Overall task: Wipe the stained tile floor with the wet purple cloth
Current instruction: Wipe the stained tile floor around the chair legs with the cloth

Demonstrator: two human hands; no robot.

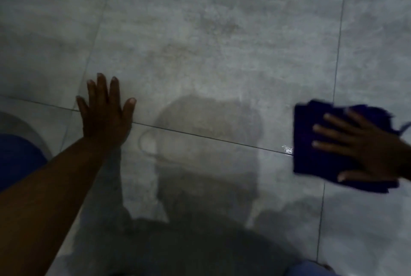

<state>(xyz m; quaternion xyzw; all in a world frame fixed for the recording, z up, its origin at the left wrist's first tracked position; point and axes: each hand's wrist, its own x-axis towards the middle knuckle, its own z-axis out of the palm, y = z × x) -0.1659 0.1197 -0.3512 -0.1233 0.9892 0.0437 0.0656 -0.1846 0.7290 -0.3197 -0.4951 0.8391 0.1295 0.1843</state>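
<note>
Mid-wipe here. Nearest, the person's shadow darkens the tile floor (200,71) at 6 o'clock. Over at 3 o'clock the right hand (364,149) has its grip spread flat, fingers pressing the folded purple cloth (311,137) onto the tile, with a wet glint just beside it on the grout line. At 9 o'clock the left hand (104,113) is splayed on the floor, empty — looks like bracing. Farther out around 12, a brownish stain (213,24) sits untouched — I'd guess the next sweep has to reach forward to it.

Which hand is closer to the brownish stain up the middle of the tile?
Left. The left hand lies flat on the floor, below and left of the stain. The right hand presses the cloth at the far right, farther from it.
</note>
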